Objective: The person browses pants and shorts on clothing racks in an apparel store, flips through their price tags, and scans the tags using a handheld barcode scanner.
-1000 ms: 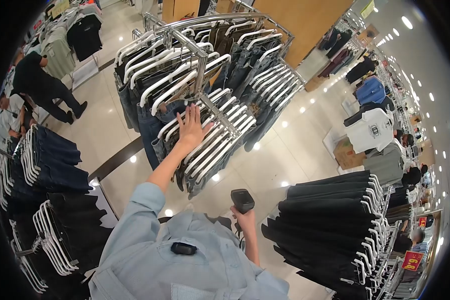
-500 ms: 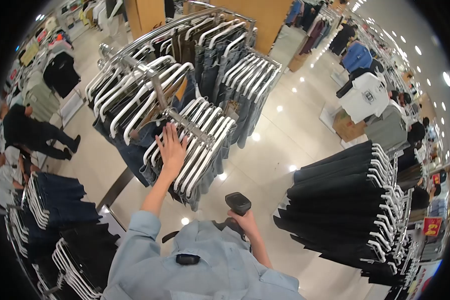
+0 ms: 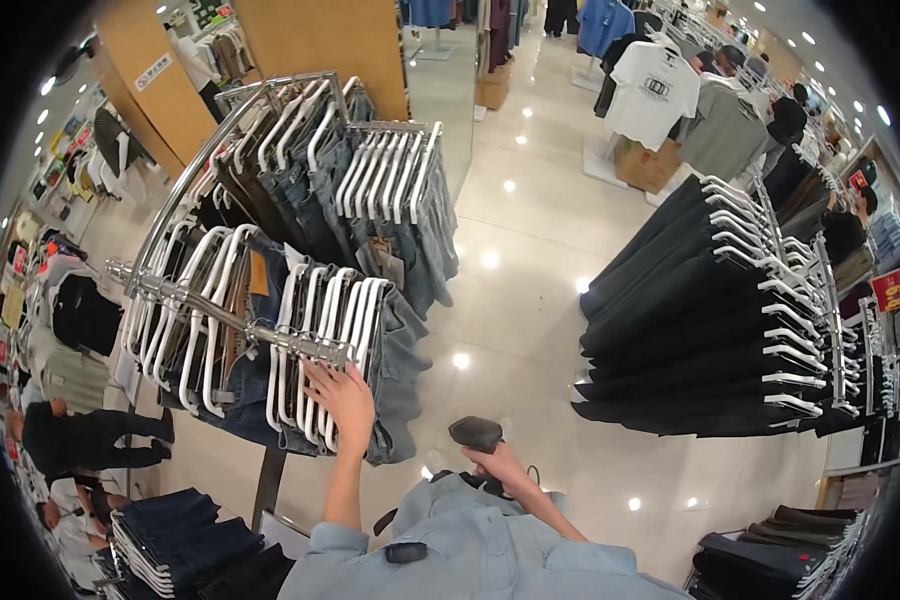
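Note:
My left hand (image 3: pixel 346 405) lies over white hangers (image 3: pixel 310 345) at the near end of a chrome rail (image 3: pixel 260 330). Its fingers are stretched out against the hangers, below the metal bar; whether the tips hook around one I cannot tell. Jeans (image 3: pixel 395 350) in blue and grey denim hang from these hangers. Low in front of my body, my right hand (image 3: pixel 502 468) grips the handle of a dark handheld barcode scanner (image 3: pixel 476 433). The scanner's head points away from me, apart from the rack.
Dark trousers (image 3: pixel 660 310) hang on a rack to the right. A shiny tiled floor (image 3: pixel 515 290) runs between the racks. More denim (image 3: pixel 185 540) hangs at lower left. A person in black (image 3: pixel 90 440) is farther left. A white T-shirt (image 3: pixel 655 90) hangs beyond.
My view has turned, so the jeans rack sits farther left. My left hand has shifted along the hangers towards the rail's near end. The scanner stays in my right hand.

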A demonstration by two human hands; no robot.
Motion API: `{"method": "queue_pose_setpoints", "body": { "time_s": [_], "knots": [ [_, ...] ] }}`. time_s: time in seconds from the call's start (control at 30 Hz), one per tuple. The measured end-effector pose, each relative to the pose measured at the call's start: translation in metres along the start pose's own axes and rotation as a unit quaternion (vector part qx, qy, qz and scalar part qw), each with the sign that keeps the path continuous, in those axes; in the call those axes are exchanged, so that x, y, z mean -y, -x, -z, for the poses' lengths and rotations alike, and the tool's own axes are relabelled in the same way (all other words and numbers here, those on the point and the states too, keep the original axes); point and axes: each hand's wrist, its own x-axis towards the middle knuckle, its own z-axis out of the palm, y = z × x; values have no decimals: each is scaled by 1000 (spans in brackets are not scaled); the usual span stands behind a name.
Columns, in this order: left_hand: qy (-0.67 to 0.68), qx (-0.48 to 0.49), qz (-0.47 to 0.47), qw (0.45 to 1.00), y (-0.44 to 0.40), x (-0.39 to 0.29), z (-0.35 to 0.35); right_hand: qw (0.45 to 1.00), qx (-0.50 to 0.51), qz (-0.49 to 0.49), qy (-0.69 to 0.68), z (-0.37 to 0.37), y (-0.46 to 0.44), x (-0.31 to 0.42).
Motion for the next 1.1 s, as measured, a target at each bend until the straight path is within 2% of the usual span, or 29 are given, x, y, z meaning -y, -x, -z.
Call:
{"method": "queue_pose_setpoints", "body": {
  "time_s": [0.1,0.33,0.47,0.63,0.77,0.8,0.87,0.93,1.07,1.1],
  "knots": [
    [-28,-58,0,998,4,-7,-11,999,-1,-13,-37,16,-10,-5],
    [-10,-102,3,995,1,-14,-14,999,15,-31,16,53,-27,7],
    [-5,-129,3,992,2,-11,-24,999,20,-14,-21,74,-30,29],
    [17,-128,22,991,7,-21,-14,998,66,-12,11,94,-37,55],
    [17,-60,17,998,16,-35,1,994,92,9,58,111,-46,60],
    [12,-62,27,998,18,-39,1,994,100,16,49,116,-48,60],
    [54,-130,-3,990,21,-44,2,993,104,15,46,126,-51,63],
    [37,-139,-15,989,24,-43,4,994,106,16,37,133,-50,65],
    [-30,-71,-9,997,20,-43,8,994,105,20,-9,145,-58,76],
    [-102,-64,-13,993,25,-45,9,993,112,11,-34,148,-61,76]
  ]
}}
